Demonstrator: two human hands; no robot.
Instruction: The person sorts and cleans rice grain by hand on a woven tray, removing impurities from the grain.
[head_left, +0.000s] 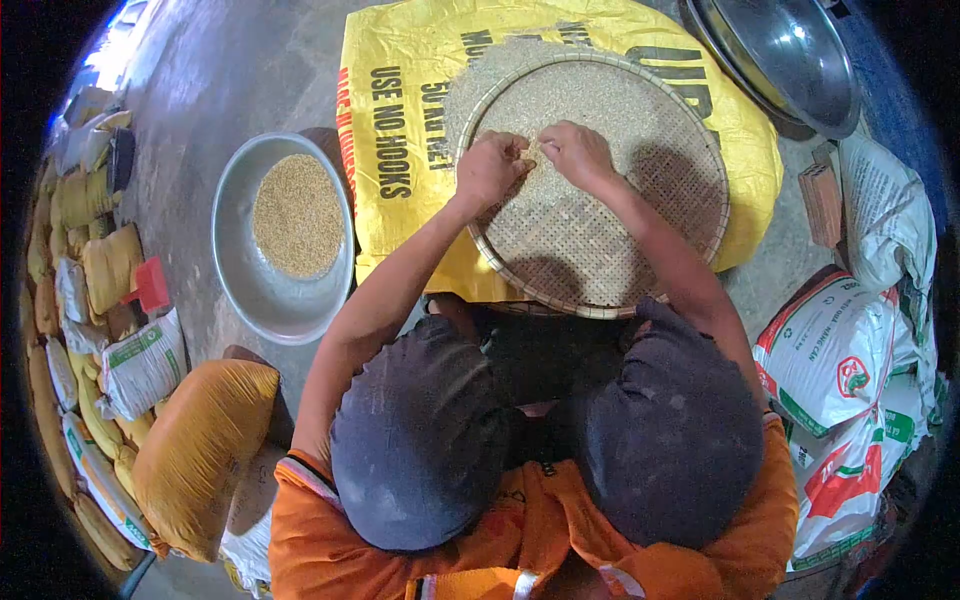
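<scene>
A round woven bamboo winnowing tray (570, 250) lies in front of me, with pale grain (610, 110) spread over its far half. My left hand (492, 168) is over the tray's left side, fingers curled together in a pinch. Close beside it, my right hand (576, 155) is also closed, thumb and fingertips pressed together above the grain. Whatever is between the fingertips of either hand is too small to make out. Under the tray a yellow printed sack (400, 240) is spread flat, with more pale grain on it past the tray's far left rim.
Left of the sack stands a metal basin (290, 318) holding a heap of golden grain (298, 215). Large metal bowls (790, 60) sit at the far right, near reddish bricks (820, 205). Filled sacks (830, 350) line the right; an orange-brown sack (205, 450) and several others stand left.
</scene>
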